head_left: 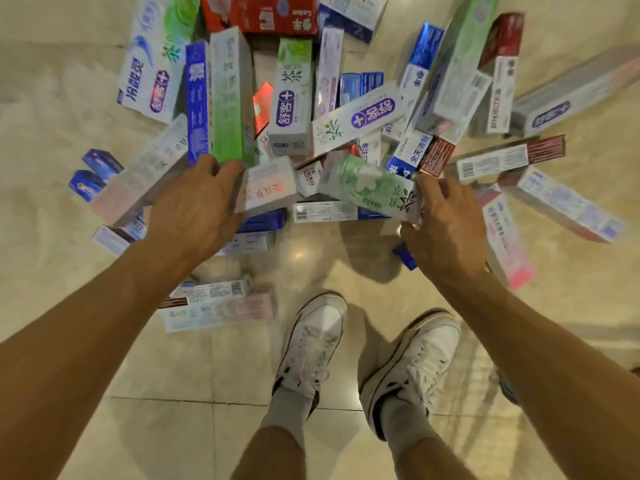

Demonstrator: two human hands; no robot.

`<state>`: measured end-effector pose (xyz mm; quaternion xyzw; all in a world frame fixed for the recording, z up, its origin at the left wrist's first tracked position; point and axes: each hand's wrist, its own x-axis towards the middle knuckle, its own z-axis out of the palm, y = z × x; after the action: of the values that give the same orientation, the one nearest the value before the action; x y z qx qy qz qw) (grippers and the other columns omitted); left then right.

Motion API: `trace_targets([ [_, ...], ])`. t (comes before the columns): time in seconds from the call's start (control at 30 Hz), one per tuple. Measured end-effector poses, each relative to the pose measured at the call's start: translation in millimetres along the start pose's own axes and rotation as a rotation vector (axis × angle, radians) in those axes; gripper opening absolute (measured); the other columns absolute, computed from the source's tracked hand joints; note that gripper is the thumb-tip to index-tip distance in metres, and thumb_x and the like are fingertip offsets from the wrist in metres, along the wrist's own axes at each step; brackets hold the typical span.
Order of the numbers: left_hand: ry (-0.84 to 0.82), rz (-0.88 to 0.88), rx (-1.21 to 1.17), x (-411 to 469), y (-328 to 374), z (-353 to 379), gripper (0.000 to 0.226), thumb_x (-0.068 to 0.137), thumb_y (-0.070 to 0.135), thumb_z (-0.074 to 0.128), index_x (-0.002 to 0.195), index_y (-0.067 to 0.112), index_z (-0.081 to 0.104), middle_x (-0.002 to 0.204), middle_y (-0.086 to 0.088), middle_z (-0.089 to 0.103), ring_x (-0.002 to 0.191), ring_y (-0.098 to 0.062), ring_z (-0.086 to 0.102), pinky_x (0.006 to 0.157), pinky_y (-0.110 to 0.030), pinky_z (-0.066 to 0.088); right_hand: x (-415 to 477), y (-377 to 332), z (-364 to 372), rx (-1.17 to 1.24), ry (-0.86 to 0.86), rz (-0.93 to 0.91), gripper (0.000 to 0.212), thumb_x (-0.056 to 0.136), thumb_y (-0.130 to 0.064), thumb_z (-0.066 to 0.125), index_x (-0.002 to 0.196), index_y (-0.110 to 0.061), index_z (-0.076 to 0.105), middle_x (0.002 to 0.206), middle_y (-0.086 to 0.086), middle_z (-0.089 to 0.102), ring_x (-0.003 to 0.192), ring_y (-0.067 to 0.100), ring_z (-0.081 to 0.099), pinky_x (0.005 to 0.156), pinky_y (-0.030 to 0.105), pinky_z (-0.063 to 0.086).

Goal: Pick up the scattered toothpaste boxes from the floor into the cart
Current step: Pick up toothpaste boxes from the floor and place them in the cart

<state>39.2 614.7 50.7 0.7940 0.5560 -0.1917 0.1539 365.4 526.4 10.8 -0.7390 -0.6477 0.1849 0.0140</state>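
Toothpaste boxes [360, 116] lie heaped on the floor [242, 427] across the upper half of frame, with no cart in view, so I'd judge nearly all the work is left. Left hand [194, 209], centre left: fingers spread, tips touching a pink box [266, 188], no grip. Right hand [446, 230], centre right: thumb and fingers pinch the end of a green leaf box [367, 188].

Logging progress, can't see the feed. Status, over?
Left hand on pale pink box, grip unclear. Right hand grips green-leaf box. Pile of boxes on floor; cart not in view.
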Motion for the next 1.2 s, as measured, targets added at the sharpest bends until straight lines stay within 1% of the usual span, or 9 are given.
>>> trace_targets([
  [0.1,0.032,-0.005,0.008,-24,15,-68,0.063,0.074,0.042,0.080,0.123,0.015,0.050,0.098,-0.014,0.050,0.080,-0.039,0.057,0.057,-0.042,0.045,-19,-24,-71,0.079,-0.013,0.085,0.058,0.076,-0.026,0.076,0.128,-0.011,0.055,0.115,0.015,0.055,0.104,0.037,0.049,0.065,0.043,0.046],
  [0.17,0.034,-0.008,0.008,-41,29,-125,0.062,0.071,0.043,0.080,0.117,0.014,0.051,0.094,-0.013,0.048,0.077,-0.038,0.056,0.057,-0.042,0.045,-31,-41,-132,0.108,-0.011,0.182,0.055,0.076,-0.038,0.070,0.124,-0.015,0.055,0.110,0.011,0.052,0.105,0.034,0.047,0.058,0.036,0.037],
  [0.23,0.060,-0.009,-0.014,-61,47,-191,0.061,0.070,0.043,0.081,0.114,0.013,0.052,0.091,-0.012,0.049,0.075,-0.036,0.056,0.055,-0.040,0.044,-47,-56,-199,0.117,-0.022,0.241,0.057,0.074,-0.042,0.074,0.122,-0.017,0.055,0.110,0.008,0.051,0.104,0.033,0.048,0.058,0.034,0.035],
  [0.33,0.130,0.032,-0.016,-94,78,-298,0.062,0.066,0.040,0.084,0.110,0.009,0.055,0.092,-0.015,0.052,0.074,-0.037,0.057,0.056,-0.040,0.043,-72,-77,-308,0.146,-0.004,0.310,0.059,0.075,-0.043,0.074,0.124,-0.015,0.054,0.114,0.008,0.051,0.106,0.034,0.052,0.062,0.035,0.043],
  [0.47,0.171,0.042,-0.041,-150,123,-434,0.067,0.064,0.040,0.081,0.114,0.005,0.053,0.100,-0.018,0.056,0.083,-0.040,0.061,0.060,-0.043,0.048,-120,-102,-444,0.166,0.056,0.414,0.067,0.080,-0.048,0.072,0.133,-0.014,0.049,0.124,0.007,0.051,0.111,0.031,0.052,0.066,0.033,0.036],
  [0.7,0.256,0.217,-0.063,-263,217,-618,0.061,0.065,0.048,0.075,0.105,0.008,0.051,0.098,-0.010,0.053,0.087,-0.034,0.060,0.065,-0.041,0.048,-247,-114,-629,0.207,0.240,0.647,0.058,0.085,-0.060,0.064,0.118,-0.015,0.052,0.114,0.005,0.053,0.104,0.027,0.055,0.064,0.035,0.045],
  [0.83,0.252,0.384,-0.050,-319,293,-665,0.067,0.068,0.052,0.077,0.110,0.009,0.049,0.105,-0.011,0.054,0.097,-0.034,0.060,0.071,-0.043,0.049,-335,-92,-688,0.258,0.317,0.823,0.059,0.085,-0.065,0.059,0.119,-0.017,0.051,0.116,0.003,0.050,0.108,0.026,0.052,0.066,0.035,0.040],
  [0.9,0.224,0.480,-0.061,-346,339,-676,0.068,0.068,0.055,0.076,0.111,0.010,0.048,0.106,-0.010,0.055,0.099,-0.033,0.060,0.071,-0.042,0.048,-380,-72,-706,0.287,0.366,0.900,0.056,0.083,-0.063,0.061,0.115,-0.018,0.051,0.113,0.004,0.049,0.108,0.027,0.052,0.067,0.037,0.043],
  [1.2,0.131,0.801,0.044,-454,537,-665,0.065,0.069,0.060,0.074,0.110,0.017,0.045,0.110,-0.005,0.056,0.098,-0.028,0.061,0.074,-0.037,0.050,-571,19,-733,0.400,0.488,1.285,0.062,0.083,-0.063,0.060,0.125,-0.018,0.052,0.121,0.007,0.055,0.115,0.029,0.054,0.078,0.039,0.048],
])
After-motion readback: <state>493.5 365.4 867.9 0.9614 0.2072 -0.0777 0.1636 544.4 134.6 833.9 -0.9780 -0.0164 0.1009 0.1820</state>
